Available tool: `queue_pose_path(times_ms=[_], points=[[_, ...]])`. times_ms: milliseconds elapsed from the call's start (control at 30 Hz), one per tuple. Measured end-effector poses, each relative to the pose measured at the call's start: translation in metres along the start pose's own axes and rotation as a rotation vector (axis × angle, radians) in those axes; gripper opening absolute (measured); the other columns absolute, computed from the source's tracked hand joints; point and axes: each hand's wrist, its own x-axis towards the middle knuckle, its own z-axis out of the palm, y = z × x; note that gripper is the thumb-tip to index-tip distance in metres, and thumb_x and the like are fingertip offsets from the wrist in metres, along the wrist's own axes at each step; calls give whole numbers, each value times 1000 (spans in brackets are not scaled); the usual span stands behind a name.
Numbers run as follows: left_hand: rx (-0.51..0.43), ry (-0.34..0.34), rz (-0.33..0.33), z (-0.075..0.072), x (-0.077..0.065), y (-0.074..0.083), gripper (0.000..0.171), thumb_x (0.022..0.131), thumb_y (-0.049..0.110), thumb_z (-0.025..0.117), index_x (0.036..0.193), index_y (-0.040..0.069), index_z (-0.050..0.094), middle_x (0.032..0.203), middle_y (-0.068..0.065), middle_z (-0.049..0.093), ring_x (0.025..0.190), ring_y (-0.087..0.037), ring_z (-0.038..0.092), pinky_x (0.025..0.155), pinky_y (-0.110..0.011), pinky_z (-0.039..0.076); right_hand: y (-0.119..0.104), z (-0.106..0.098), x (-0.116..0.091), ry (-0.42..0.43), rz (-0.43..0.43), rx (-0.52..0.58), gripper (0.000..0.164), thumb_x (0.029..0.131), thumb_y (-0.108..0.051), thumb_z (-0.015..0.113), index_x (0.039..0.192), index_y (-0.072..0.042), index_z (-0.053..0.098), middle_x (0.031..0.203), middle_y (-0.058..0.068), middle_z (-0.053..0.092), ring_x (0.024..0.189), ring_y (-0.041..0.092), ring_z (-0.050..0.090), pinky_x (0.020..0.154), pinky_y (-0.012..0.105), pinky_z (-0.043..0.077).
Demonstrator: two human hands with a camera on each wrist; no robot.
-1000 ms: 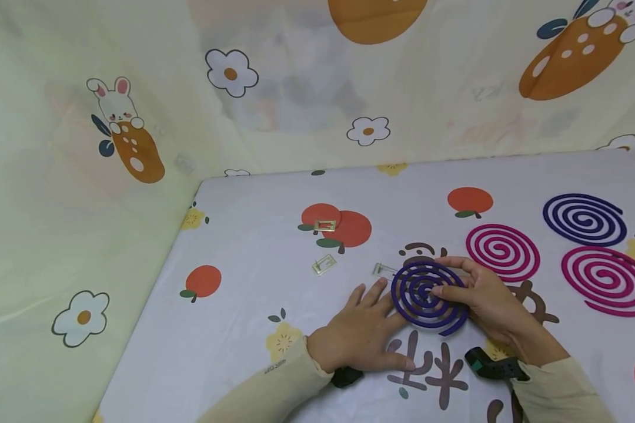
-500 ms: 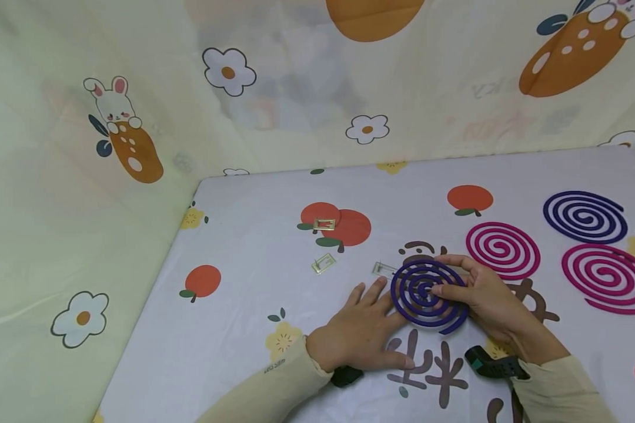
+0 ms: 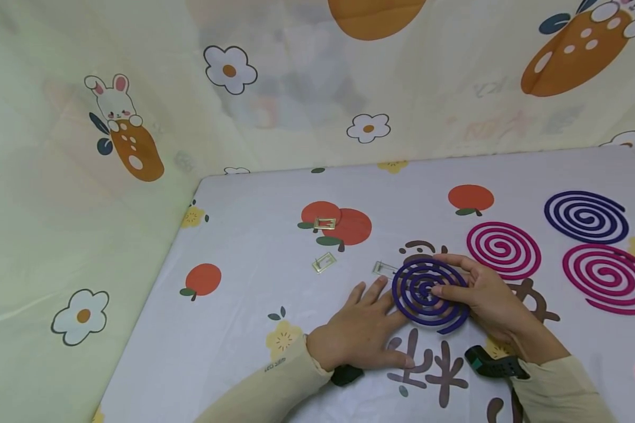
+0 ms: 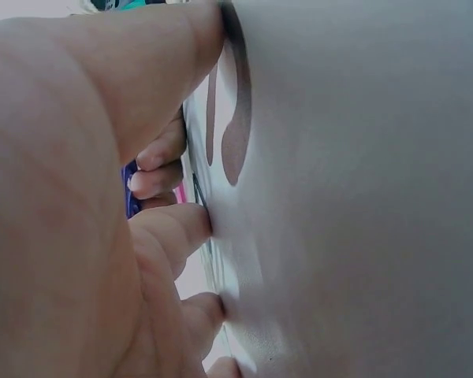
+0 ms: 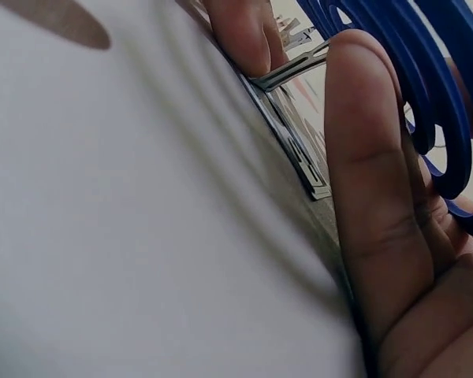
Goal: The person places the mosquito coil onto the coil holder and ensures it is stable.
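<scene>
My right hand pinches a blue mosquito coil near its centre, thumb on top and fingers at the far edge and beneath. The coil is held tilted just above the table. In the right wrist view a metal coil stand lies under the coil, with a prong raised toward it. A fingertip of my left hand rests at that stand's base. The left hand lies palm down with fingers spread, its fingertips on the cloth in the left wrist view. The coil partly hides its index finger in the head view.
A thin metal stand lies just beyond the left fingertips. Two more, a lower stand and a farther stand, lie to the left. At right are a small pink coil, a blue coil and a larger pink coil.
</scene>
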Motion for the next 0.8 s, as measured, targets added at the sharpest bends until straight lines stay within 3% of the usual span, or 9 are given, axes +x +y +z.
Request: queue_pose_path(times_ms=[233, 600, 800], points=[[4, 4, 7, 0, 0, 0, 97, 91, 82, 48, 168, 37, 11, 176, 1, 12, 161, -33, 9, 125, -55, 22, 1, -1, 0, 4, -3, 22, 74, 98, -14, 74, 159, -7, 33, 157, 35, 39, 116, 10, 65, 95, 27, 57], [5, -10, -6, -1, 1, 0, 97, 91, 83, 48, 168, 37, 10, 176, 0, 9, 161, -33, 8, 126, -55, 20, 0, -1, 2, 4, 22, 5, 75, 97, -17, 76, 159, -10, 35, 160, 32, 37, 124, 21, 61, 95, 27, 56], [-1, -5, -1, -1, 0, 0, 97, 91, 82, 48, 168, 37, 11, 176, 0, 10, 161, -33, 8, 125, -55, 21, 0, -2, 1, -4, 19, 7, 74, 98, -16, 75, 159, -9, 35, 159, 33, 36, 123, 18, 62, 95, 27, 56]])
